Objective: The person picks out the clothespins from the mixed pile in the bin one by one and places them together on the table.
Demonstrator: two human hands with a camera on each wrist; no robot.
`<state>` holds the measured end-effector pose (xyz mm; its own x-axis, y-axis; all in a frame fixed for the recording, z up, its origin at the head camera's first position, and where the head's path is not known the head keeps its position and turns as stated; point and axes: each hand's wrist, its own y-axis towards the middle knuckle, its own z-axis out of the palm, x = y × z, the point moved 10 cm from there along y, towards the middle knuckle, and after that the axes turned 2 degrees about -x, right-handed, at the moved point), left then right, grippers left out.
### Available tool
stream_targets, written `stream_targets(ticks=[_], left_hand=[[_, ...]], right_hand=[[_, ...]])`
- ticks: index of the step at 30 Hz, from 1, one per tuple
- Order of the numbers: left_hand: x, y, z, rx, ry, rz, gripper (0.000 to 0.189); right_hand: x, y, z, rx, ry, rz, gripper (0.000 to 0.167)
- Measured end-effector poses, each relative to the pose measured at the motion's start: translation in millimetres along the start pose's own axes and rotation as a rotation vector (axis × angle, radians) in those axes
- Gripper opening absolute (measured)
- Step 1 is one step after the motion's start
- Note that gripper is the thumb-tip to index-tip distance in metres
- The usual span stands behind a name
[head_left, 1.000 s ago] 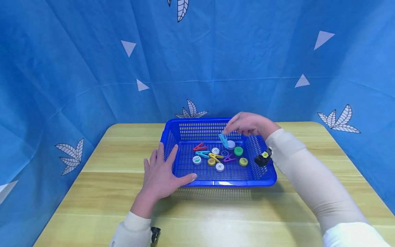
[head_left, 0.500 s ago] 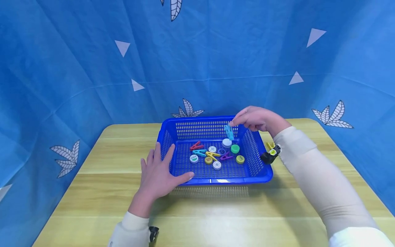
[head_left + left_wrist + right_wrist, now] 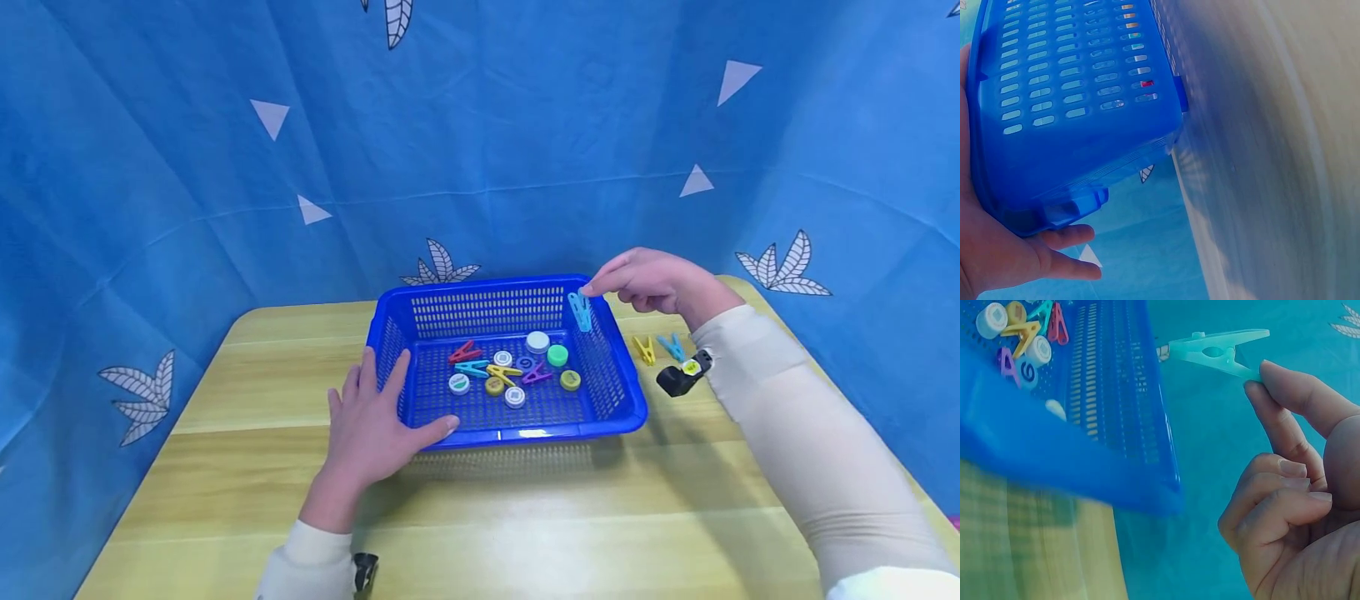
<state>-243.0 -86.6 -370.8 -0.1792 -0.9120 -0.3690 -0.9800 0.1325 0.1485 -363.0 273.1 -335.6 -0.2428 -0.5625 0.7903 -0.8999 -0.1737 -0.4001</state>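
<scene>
My right hand (image 3: 656, 283) pinches a light blue clothespin (image 3: 580, 310) between thumb and forefinger, above the right back corner of the blue plastic basket (image 3: 558, 432). In the right wrist view the clothespin (image 3: 1200, 355) is held by the end of one leg, the other fingers curled below. My left hand (image 3: 371, 429) rests with spread fingers at the basket's left front corner; the left wrist view has it along the rim. Inside the basket lie a red clothespin (image 3: 463, 353), a light blue one (image 3: 472, 367), a yellow one (image 3: 504, 372), a purple one (image 3: 536, 374) and several bottle caps (image 3: 557, 355).
On the wooden table (image 3: 525, 517), right of the basket, lie a yellow clothespin (image 3: 645, 350) and a blue clothespin (image 3: 672, 347). A blue patterned cloth (image 3: 480, 125) hangs behind the table and at its sides.
My right hand has lifted the light blue clothespin from above the caps and carried it right, towards the basket's right wall. The left hand keeps its place on the basket. The head view has shifted slightly.
</scene>
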Motion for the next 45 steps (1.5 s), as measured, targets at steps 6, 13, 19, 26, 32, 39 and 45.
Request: stream_targets(ticks=[6,13,19,26,32,39,45], left_hand=[[2.3,-1.8,-1.2,0.014,-0.008,-0.017,0.122],[4.3,-3.3,-1.8,0.019,-0.013,-0.033,0.123],[4.4,-3.2,-1.1,0.016,-0.015,-0.031,0.122],[3.9,-3.5,-0.1,0.016,-0.007,-0.026,0.122],[1.1,-4.4,-1.0,0.020,-0.002,-0.025,0.122],[-2.2,-3.3,-1.7,0.017,0.005,-0.017,0.123],[-5.3,-2.8,0.1,0.024,-0.002,-0.013,0.123]], right_hand=[[-11.7,-9.8,-10.5,-0.017,0.025,0.014,0.044],[-26.8,-18.4,-17.9,-0.030,0.107,0.027,0.034],[-41.6,-22.9,-22.7,-0.027,0.122,0.025,0.037],[-62.7,-29.2,-25.5,-0.025,0.155,0.029,0.033],[-81.7,-34.6,-27.6,-0.032,0.163,0.032,0.038],[-109.3,-35.5,-26.6,-0.057,0.161,0.046,0.040],[-130.9,-36.4,-23.5,-0.058,0.175,0.067,0.046]])
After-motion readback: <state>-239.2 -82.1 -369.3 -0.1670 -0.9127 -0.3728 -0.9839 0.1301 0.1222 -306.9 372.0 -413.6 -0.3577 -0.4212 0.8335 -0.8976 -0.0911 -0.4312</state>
